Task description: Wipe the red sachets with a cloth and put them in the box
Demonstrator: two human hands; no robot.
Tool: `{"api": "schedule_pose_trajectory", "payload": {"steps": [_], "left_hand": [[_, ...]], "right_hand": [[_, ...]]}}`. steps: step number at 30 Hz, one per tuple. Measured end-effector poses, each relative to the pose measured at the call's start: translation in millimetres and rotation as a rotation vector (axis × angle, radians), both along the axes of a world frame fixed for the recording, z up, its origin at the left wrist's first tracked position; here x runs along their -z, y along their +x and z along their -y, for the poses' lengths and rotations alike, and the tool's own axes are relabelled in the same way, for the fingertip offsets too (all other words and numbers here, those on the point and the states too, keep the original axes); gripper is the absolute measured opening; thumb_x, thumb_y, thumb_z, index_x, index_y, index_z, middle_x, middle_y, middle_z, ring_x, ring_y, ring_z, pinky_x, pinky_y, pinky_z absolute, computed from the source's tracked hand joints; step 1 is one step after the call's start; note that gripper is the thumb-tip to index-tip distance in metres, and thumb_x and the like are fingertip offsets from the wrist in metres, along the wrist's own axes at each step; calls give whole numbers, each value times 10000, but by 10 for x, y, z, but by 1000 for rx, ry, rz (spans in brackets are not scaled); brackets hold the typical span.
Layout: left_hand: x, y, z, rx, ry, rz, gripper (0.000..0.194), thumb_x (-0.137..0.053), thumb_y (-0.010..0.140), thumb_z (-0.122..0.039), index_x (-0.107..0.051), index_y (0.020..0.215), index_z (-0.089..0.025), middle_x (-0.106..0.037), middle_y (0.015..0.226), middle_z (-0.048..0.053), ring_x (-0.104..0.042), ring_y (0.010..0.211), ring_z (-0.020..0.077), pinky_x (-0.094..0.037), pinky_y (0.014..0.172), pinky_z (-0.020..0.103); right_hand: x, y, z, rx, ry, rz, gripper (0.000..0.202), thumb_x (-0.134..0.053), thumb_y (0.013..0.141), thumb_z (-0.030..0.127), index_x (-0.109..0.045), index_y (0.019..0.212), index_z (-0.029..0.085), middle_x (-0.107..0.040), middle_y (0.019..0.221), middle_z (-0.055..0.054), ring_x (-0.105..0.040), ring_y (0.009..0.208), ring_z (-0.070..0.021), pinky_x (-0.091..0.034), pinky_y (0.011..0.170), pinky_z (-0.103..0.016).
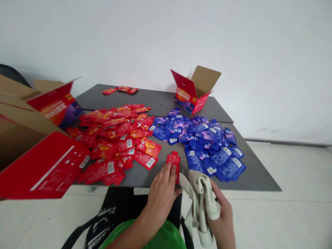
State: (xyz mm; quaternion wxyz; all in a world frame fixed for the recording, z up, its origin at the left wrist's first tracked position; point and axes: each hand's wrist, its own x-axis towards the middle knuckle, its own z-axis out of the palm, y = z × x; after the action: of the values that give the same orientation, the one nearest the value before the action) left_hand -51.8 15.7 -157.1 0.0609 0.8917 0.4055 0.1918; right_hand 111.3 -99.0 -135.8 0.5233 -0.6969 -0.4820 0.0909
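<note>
Flat on the near edge of the grey table lies one red sachet (173,159), its spout end pointing away from me. My left hand (163,183) rests over its lower part, fingers stretched out, thumb off to the side. A bunched cream cloth (201,197) is gripped in my right hand (221,214), just past the table's front edge. To the left spreads a heap of red sachets (114,131). Blue sachets (204,138) are piled on the right. The palm side of each hand is hidden.
An open red and purple carton (190,97) stands at the back of the table (153,100). Another open carton (59,107) and a large box with a red flap (49,169) crowd the left. Several red sachets (120,90) lie at the far left.
</note>
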Motion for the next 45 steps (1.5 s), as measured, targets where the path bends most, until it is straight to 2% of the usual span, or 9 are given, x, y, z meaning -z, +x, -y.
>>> {"api": "schedule_pose_trajectory", "payload": {"steps": [8, 14, 20, 26, 30, 34, 36, 39, 45], "left_hand": [[-142, -121, -108, 60, -36, -9, 395, -721, 929, -195, -664, 1317, -141, -746, 1267, 135, -757, 1069, 256, -627, 913, 338], [-100, -195, -229, -183, -118, 172, 486, -558, 940, -154, -568, 1426, -151, -784, 845, 38, -759, 685, 204, -566, 624, 254], [-70, -367, -207, -107, -157, 332, 529, -472, 1040, -238, -414, 1561, -167, -761, 820, 17, -745, 684, 186, -536, 599, 245], [-113, -587, 21, 30, 100, 260, 309, -527, 1060, -311, -683, 1305, -204, -711, 1031, 104, -691, 918, 235, -593, 836, 379], [-24, -662, 0, 200, 175, 259, 320, -559, 1040, -210, -663, 1341, -188, -667, 1327, 125, -629, 1231, 265, -550, 1039, 428], [109, -695, -103, 270, 182, 269, 278, -542, 1047, -184, -677, 1287, -146, -703, 1325, 110, -646, 1237, 243, -541, 1044, 402], [135, -704, -125, 256, 171, 266, 240, -531, 1053, -185, -709, 1212, -158, -752, 1229, 86, -689, 1165, 236, -534, 1027, 414], [120, -710, -122, 221, 124, 246, 223, -532, 1052, -176, -751, 1008, -185, -796, 1019, 36, -744, 980, 221, -525, 975, 433], [83, -700, -144, 242, 136, 249, 226, -565, 1047, -192, -728, 1203, -187, -770, 1240, 47, -724, 1160, 231, -516, 951, 406]], "right_hand": [[159, 81, 219, 75, 1, -43, 450, -655, 882, 307, -699, 1328, 271, -766, 1251, -68, -746, 1130, -238, -595, 961, -277], [226, 103, 303, 69, -35, -111, 474, -669, 898, 354, -674, 1366, 280, -743, 1296, -77, -724, 1166, -265, -588, 997, -331], [210, 83, 361, 95, -76, -108, 458, -675, 883, 371, -703, 1320, 235, -758, 1254, -114, -743, 1121, -308, -609, 975, -411], [179, 82, 363, 53, -104, -63, 419, -659, 895, 345, -717, 1297, 241, -769, 1230, -104, -752, 1100, -300, -619, 951, -396], [-96, 110, 127, 5, -21, 48, 420, -660, 894, 263, -699, 1311, 282, -757, 1258, -62, -736, 1120, -254, -598, 959, -338], [-394, -110, -375, -147, 55, 163, 426, -638, 903, 159, -677, 1311, 274, -728, 1260, -53, -695, 1140, -218, -551, 996, -307], [-411, -309, -626, -284, -4, 197, 475, -606, 917, 106, -644, 1363, 265, -696, 1321, -62, -661, 1211, -215, -525, 1040, -302], [-299, -547, -895, -425, -274, 278, 527, -586, 924, 64, -637, 1387, 310, -674, 1349, -40, -677, 1198, -213, -542, 1007, -278], [-262, -315, -1184, -307, -456, 490, 525, -586, 926, 58, -630, 1395, 291, -662, 1340, -42, -710, 1114, -220, -575, 922, -274]]}}
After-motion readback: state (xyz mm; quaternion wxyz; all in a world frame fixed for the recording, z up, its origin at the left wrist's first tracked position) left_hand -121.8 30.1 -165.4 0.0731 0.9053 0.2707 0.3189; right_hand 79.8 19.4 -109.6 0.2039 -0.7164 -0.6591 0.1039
